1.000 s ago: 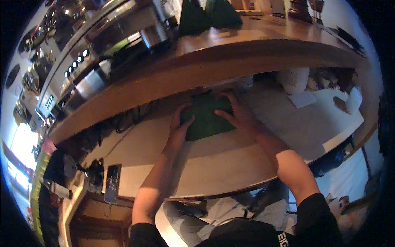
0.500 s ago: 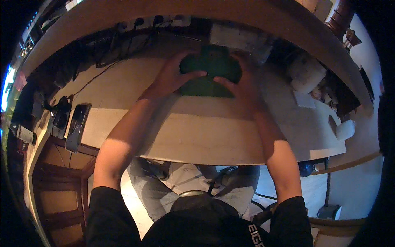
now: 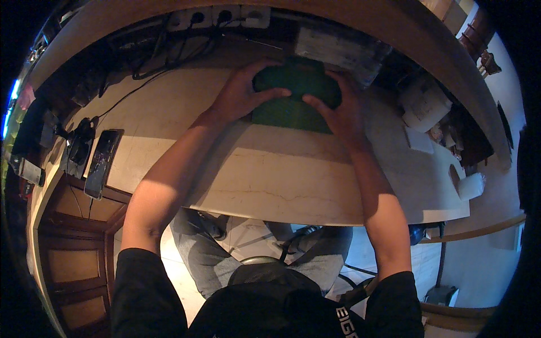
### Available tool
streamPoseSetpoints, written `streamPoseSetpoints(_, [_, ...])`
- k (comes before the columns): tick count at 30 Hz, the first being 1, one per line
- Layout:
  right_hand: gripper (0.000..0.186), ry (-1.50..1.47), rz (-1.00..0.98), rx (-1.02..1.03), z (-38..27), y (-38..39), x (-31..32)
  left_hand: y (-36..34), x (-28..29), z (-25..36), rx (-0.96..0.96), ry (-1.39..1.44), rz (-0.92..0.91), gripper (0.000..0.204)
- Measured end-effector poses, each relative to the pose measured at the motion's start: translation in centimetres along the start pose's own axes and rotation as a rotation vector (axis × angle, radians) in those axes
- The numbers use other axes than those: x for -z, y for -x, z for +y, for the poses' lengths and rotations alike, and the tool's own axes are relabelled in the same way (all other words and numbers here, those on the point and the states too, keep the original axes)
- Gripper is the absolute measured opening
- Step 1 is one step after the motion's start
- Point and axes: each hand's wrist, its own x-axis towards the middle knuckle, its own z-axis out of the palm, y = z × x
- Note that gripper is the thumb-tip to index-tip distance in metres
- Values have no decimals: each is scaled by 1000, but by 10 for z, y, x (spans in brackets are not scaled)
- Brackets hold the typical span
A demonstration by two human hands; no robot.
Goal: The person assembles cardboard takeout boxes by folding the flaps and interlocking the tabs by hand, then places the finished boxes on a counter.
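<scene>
A dark green cloth [image 3: 293,98] lies on the pale stone counter [image 3: 270,169], its far part rolled or folded up into a thick band. My left hand [image 3: 239,93] grips the left end of that band, fingers curled over it. My right hand [image 3: 338,110] holds the right end the same way. Both forearms reach up from the lower edge. The flat part of the cloth shows between and below the hands.
A phone [image 3: 101,163] and a dark gadget with cables [image 3: 79,141] lie at the counter's left end. Wall sockets [image 3: 220,17] and a clear packet [image 3: 338,48] sit behind the cloth. White paper rolls [image 3: 422,104] and a cup [image 3: 468,183] stand at the right.
The view has tilted down from the shelf to the counter and my lap. My hands went from pressing the flat cloth to gripping its rolled far part.
</scene>
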Motion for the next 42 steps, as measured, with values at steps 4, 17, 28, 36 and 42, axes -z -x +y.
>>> streamPoseSetpoints(4, [79,27,-22,7,-3,-1,5,0,1,2,44,-57,12,57])
streamPoseSetpoints(17, [78,-18,18,11,-4,1,2,2,-2,4,36,-46,37,57])
streamPoseSetpoints(28, [77,-6,-37,-35,-1,8,1,-1,7,-3,-16,-218,-15,69])
streamPoseSetpoints(36, [79,-42,-134,-62,4,11,4,3,11,-2,-13,-272,-13,71])
streamPoseSetpoints(42, [80,1,-119,13,6,9,5,1,12,14,58,-214,-40,63])
